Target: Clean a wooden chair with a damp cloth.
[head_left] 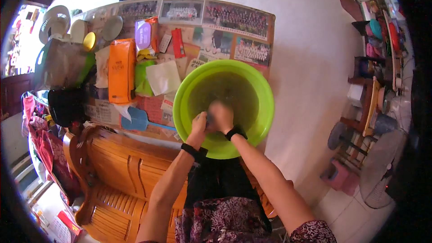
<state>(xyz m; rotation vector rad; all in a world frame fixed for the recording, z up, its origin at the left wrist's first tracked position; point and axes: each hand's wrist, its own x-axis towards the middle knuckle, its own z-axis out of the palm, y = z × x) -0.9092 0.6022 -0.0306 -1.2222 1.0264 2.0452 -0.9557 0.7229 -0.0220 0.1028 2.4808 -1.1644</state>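
Note:
A bright green plastic basin (267,114) with murky brownish water (229,86) in it stands in front of me. Both my hands are inside it, low over the near part of the water. My left hand (199,123) has its fingers curled around a small dark object (210,120), too blurred to name. Right beside it, my right hand (221,116) is smeared by motion, and its fingers cannot be made out. Each wrist wears a black band. Whatever lies under the water is hidden.
The basin rests on a table covered with photographs (251,51). To its left are an orange tissue pack (121,71), a white paper sheet (163,77) and a blue fly swatter (135,118). A wooden bench (135,172) runs along the near side. Right stands a fan (381,172).

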